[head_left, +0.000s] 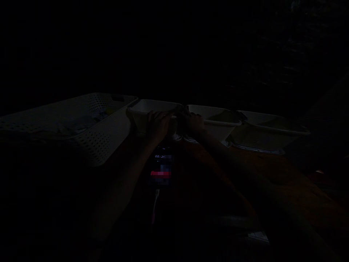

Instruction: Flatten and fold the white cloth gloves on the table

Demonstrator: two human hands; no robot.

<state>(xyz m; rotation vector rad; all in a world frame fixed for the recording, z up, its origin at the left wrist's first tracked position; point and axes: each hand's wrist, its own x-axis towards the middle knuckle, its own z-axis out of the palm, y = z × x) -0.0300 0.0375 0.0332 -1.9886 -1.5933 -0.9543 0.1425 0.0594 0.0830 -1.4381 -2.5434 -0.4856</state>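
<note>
- The left hand (159, 123) lies at the front of a pale, rectangular, open-topped plastic tub (138, 120), its fingers stretched rightward along the rim near the right corner.
- The right hand (193, 122) is at the left front corner of a second pale, rectangular plastic tub (218, 129), just beside the first; most of this tub spreads to the right of the hand.
- The picture is too dark to tell whether either hand is gripping a rim or only resting there. The two hands are near each other, by the place where the tubs meet.
- A third pale, rectangular plastic tub (256, 137) stands to the right of the second, well apart from both hands.
- Left of the first tub is a large off-white plastic basket with perforated walls (105, 138); dim, crumpled-looking contents (77, 123) lie inside, with a small yellowish patch among them.
- Between the forearms, nearer the wearer, lies a dark phone with a lit screen (160, 163), a pale cable (156, 200) running from its near end.
- The tubs stand on a reddish-brown surface (275, 169).
</note>
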